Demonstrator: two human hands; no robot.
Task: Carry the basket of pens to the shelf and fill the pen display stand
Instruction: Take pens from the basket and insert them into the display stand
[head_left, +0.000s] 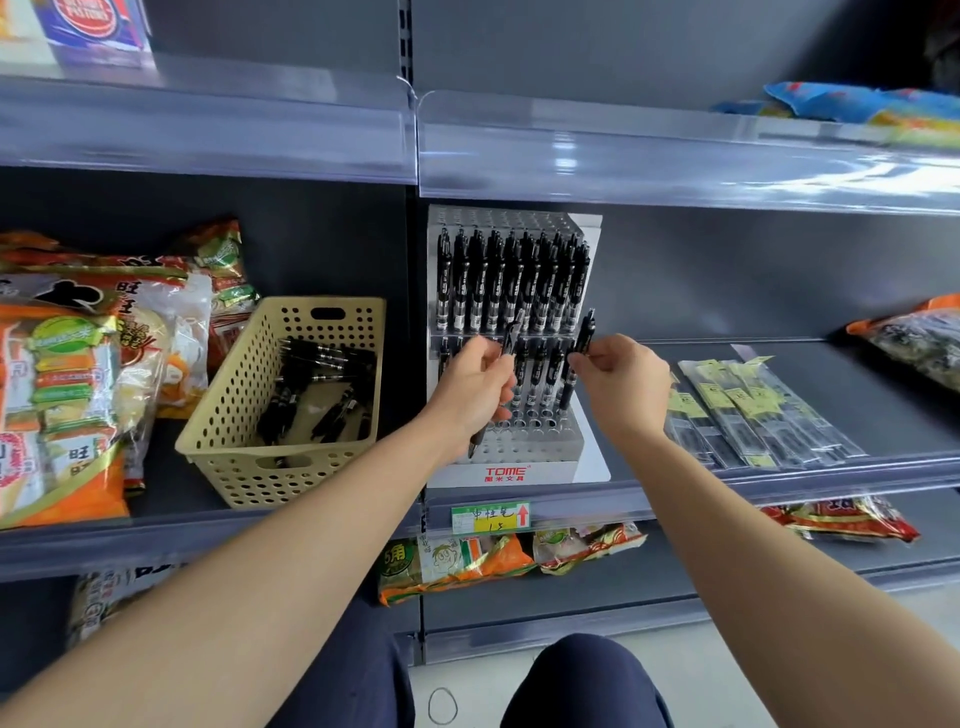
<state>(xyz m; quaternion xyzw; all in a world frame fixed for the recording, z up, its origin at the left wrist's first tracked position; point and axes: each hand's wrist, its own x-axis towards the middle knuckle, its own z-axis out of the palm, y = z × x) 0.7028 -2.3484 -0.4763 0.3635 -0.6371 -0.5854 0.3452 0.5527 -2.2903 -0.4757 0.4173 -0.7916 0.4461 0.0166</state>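
A white pen display stand (511, 467) stands on the middle shelf, its upper row full of black pens (511, 283) and its lower row partly filled. My left hand (475, 387) grips a black pen (511, 332) in front of the stand's lower row. My right hand (623, 384) pinches another black pen (584, 332) upright at the stand's right side. To the left sits a beige perforated basket (234, 395) with several loose black pens (322, 389) inside.
Snack bags (78, 384) crowd the shelf left of the basket. Flat packets with yellow labels (748, 410) lie right of the stand, and another bag (919, 343) sits at the far right. A price tag (491, 517) hangs on the shelf edge. More snacks fill the shelf below.
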